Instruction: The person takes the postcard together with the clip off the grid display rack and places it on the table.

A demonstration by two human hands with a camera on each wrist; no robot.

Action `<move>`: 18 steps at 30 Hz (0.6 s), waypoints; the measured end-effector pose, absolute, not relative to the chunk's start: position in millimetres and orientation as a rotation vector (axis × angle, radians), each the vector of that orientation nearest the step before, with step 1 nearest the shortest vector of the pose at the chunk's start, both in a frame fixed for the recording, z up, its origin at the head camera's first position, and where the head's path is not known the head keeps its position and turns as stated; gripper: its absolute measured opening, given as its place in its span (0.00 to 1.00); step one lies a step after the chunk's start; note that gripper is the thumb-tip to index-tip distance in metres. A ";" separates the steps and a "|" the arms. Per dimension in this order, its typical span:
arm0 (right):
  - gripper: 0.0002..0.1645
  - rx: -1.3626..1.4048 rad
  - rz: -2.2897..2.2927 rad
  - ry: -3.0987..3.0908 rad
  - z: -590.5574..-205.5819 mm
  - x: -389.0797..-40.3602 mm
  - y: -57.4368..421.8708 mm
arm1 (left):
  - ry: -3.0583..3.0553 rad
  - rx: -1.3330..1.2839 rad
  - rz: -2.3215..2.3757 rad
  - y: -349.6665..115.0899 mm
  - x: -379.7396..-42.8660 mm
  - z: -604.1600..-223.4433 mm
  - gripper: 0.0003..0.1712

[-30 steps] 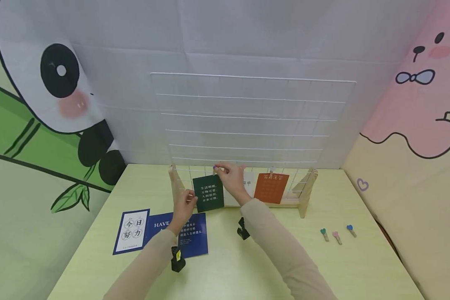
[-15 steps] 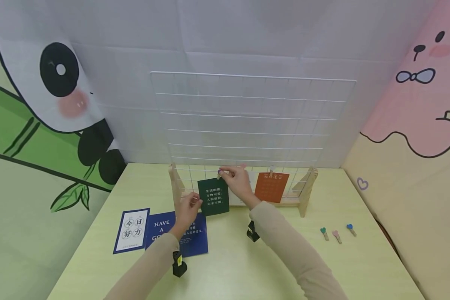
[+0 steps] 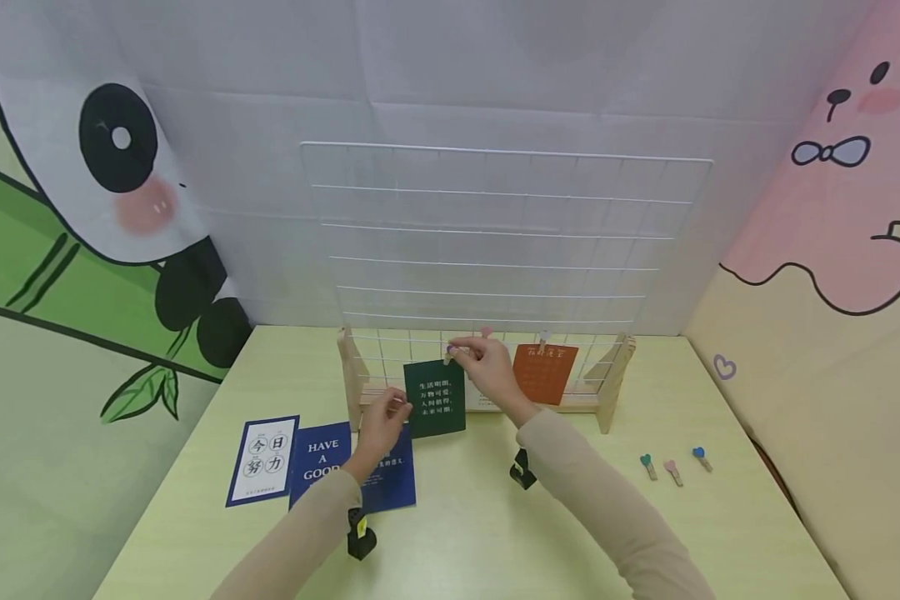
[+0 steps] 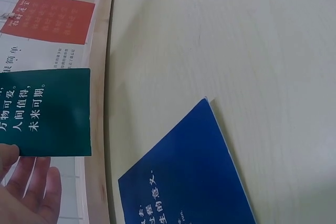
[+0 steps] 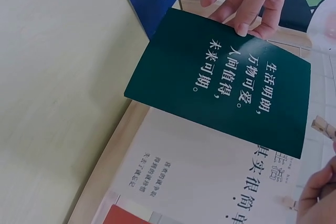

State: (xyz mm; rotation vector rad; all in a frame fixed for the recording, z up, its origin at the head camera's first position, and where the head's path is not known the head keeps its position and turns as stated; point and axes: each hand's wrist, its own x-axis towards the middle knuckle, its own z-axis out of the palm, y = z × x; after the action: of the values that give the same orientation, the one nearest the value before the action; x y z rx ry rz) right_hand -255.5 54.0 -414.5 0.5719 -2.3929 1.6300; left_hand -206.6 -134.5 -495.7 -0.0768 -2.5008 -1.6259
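My left hand pinches a dark green card with white writing by its left edge. The card is held up in front of the wire grid rack. In the right wrist view the left thumb lies on the card's printed face. My right hand pinches a small wooden clothespin with a purple top, near the card's upper edge; in the right wrist view a gap shows between peg and card. Behind the green card, a white card with black writing is at the grid, partly hidden.
An orange-red card hangs on the grid from a clip. Blue cards and a blue-bordered white card lie at the left of the table. Three heart-topped clothespins, including a green one, lie at the right.
The green card has moved right and slightly down, now overlapping the white card. Both hands have shifted right along with it, the right one still holding the clothespin.
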 end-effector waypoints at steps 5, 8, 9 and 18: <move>0.11 0.579 1.647 -2.397 -417.1 -251.6 63.9 | -2.508 -0.064 -1.684 -131.0 -204.5 -498.9 0.03; 0.12 0.586 1.656 -2.401 -409.8 -243.7 69.0 | -2.512 -0.069 -1.700 -128.6 -203.4 -500.7 0.03; 0.12 0.587 1.659 -2.401 -405.8 -239.7 70.6 | -2.512 -0.069 -1.698 -127.9 -203.0 -501.1 0.03; 0.14 0.579 1.668 -2.476 -413.4 -240.3 91.5 | -2.522 -0.059 -1.740 -121.1 -200.6 -506.2 0.02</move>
State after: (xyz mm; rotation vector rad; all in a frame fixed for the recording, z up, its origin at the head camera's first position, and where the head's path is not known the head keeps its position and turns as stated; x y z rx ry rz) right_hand -240.3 91.5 -413.4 0.5794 -2.4758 1.6682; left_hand -200.6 -121.1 -506.2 -0.0594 -2.5216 -1.7397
